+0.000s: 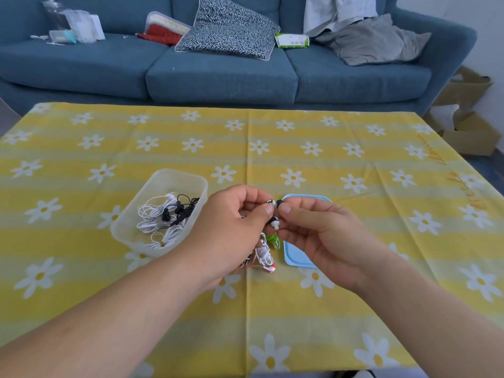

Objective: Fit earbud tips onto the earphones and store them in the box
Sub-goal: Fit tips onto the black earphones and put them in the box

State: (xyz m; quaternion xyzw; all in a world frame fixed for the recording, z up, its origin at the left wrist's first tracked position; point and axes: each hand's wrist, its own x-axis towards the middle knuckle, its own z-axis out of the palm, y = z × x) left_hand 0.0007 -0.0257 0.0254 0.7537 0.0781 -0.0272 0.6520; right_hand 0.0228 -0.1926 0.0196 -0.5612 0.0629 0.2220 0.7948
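Note:
My left hand [231, 227] pinches a white earphone bud [270, 202] above the table, thumb and forefinger closed on it. My right hand [319, 230] meets it from the right, pinching a small black ear tip [279, 201] against that bud. A second bud [275, 222] of the same pair hangs just below my fingers. Under my hands lies a loose pile of earphones [266, 255] with white cord, a green piece and a red one. The translucent box [131, 230] at the left holds several white and black earphones. Its light blue lid [296, 257] lies flat, partly hidden by my right hand.
The table [272, 309] wears a yellow cloth with white daisies. Behind it stands a blue sofa [218, 75] with cushions, a packet of wipes [291, 40] and plastic bags. Cardboard boxes [469, 132] sit on the floor at the right.

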